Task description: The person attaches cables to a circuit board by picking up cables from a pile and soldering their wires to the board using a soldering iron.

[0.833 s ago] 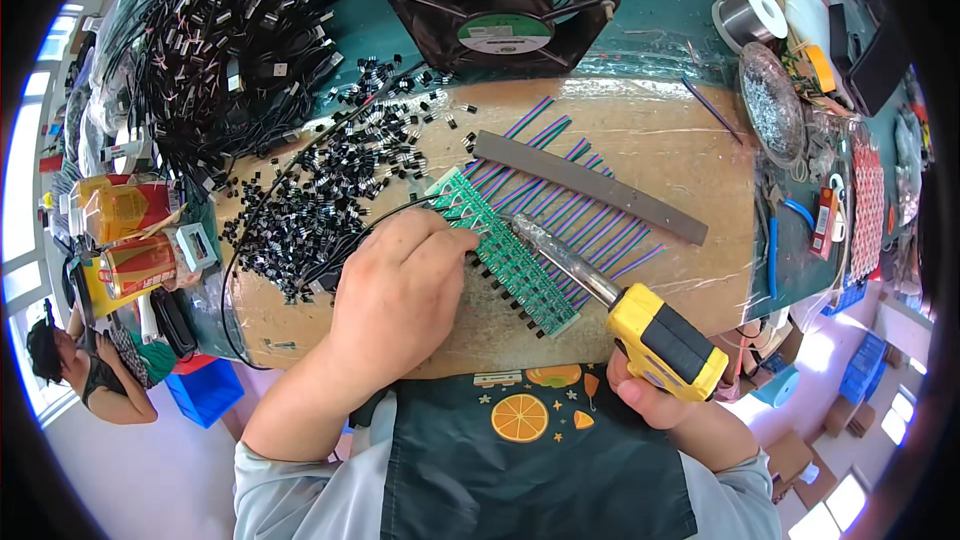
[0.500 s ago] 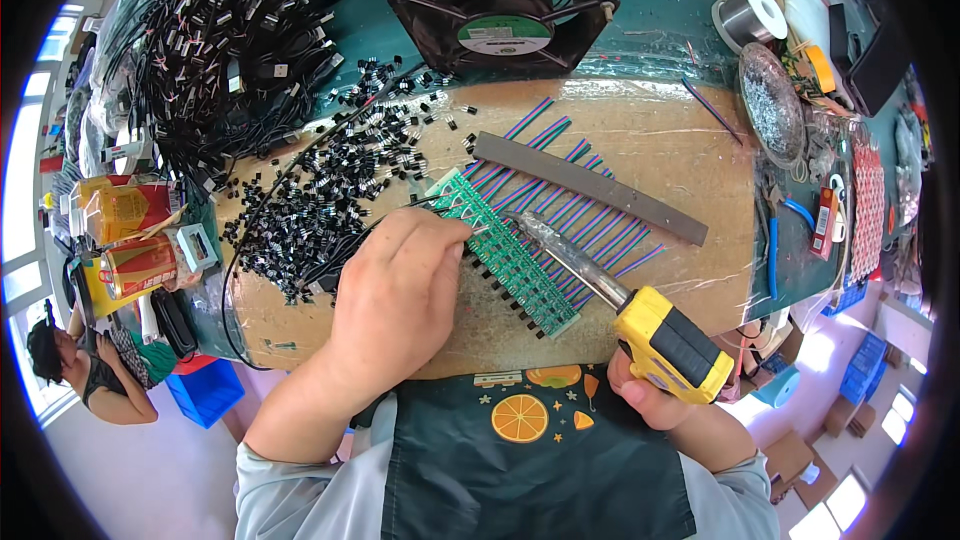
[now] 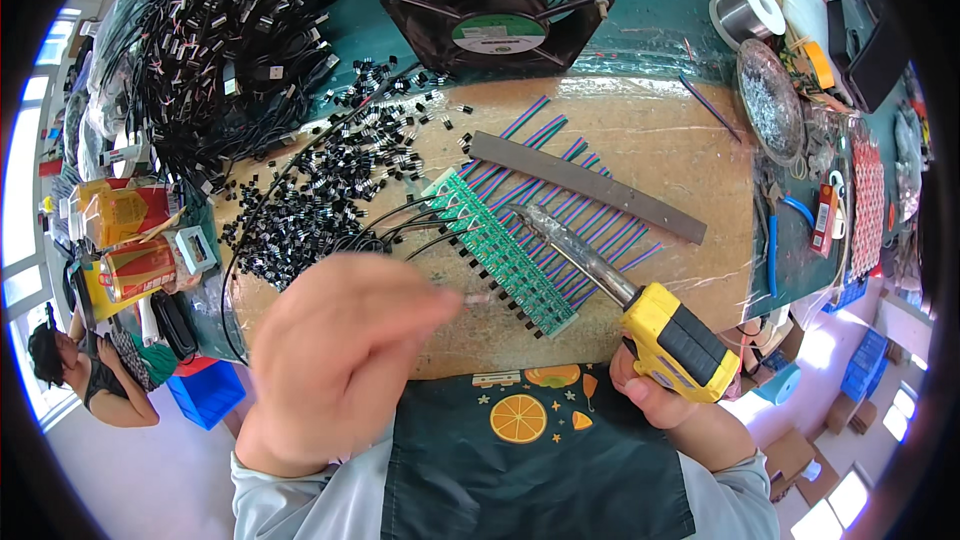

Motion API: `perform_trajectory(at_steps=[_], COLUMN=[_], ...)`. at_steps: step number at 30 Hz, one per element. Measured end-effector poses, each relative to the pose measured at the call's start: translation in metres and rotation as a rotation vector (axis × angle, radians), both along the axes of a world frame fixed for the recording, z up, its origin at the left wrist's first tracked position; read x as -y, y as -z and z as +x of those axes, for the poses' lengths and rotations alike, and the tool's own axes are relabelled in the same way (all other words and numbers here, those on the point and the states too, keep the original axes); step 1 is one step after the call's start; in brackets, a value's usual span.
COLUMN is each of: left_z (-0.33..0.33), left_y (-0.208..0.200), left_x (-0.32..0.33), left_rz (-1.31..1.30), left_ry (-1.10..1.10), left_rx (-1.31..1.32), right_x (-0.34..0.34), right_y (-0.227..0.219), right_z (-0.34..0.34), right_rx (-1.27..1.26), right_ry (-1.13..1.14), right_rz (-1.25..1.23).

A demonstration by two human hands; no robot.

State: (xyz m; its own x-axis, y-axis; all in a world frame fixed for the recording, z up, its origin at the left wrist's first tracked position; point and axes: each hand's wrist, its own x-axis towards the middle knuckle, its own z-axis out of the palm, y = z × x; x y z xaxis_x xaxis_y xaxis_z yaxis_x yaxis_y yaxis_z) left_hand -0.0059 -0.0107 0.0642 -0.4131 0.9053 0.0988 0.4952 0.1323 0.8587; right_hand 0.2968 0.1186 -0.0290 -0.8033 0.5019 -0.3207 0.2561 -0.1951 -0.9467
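My right hand (image 3: pixel 650 398) grips a yellow-and-black soldering gun (image 3: pixel 680 340). Its long metal shaft points up and left, with the tip over the right side of a green circuit board strip (image 3: pixel 512 265). Rows of coloured wires (image 3: pixel 575 220) run off that side, crossed by a flat grey-brown bar (image 3: pixel 590 186). A few black cables (image 3: pixel 405 208) meet the strip's upper left edge, and small black parts line the edge below them. Left of the strip, apart from it, my left hand (image 3: pixel 345 345) is smeared by motion; whether its fingers hold anything is unclear.
Many small black components (image 3: pixel 315 210) lie heaped at left, below a pile of black cables (image 3: pixel 235 60). A black fan (image 3: pixel 495 5) stands at the back. At right are a solder spool (image 3: pixel 748 15), a metal dish (image 3: pixel 770 105) and blue-handled pliers (image 3: pixel 772 250).
My left hand has moved away from the board, down and left, uncovering the black cables at its edge. The soldering gun has shifted only slightly.
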Motion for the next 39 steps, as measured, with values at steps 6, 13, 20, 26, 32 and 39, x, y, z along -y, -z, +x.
perform_trajectory(at_steps=[6,13,20,26,32,39], left_z=[0.0,0.003,0.004,0.003,0.004,0.002], left_y=[0.015,0.066,0.069,0.068,0.067,0.067], left_x=[-0.007,-0.012,-0.014,-0.015,-0.015,-0.015], left_rz=[0.153,0.013,0.027,-0.004,-0.014,-0.026], left_ry=[0.063,0.086,0.064,0.055,0.042,0.048], left_rx=[-0.601,-0.633,-0.571,-0.547,-0.547,-0.531], right_x=[-0.002,-0.001,0.003,-0.001,-0.003,-0.002], right_y=[-0.002,-0.003,-0.002,-0.003,-0.011,-0.009], right_z=[-0.005,-0.004,-0.008,-0.006,-0.01,-0.01], right_rx=[0.0,0.024,-0.069,-0.026,0.069,0.057], right_ry=[-0.009,-0.062,-0.03,-0.073,-0.065,-0.022], right_rz=[0.036,0.118,0.164,0.18,0.061,0.002])
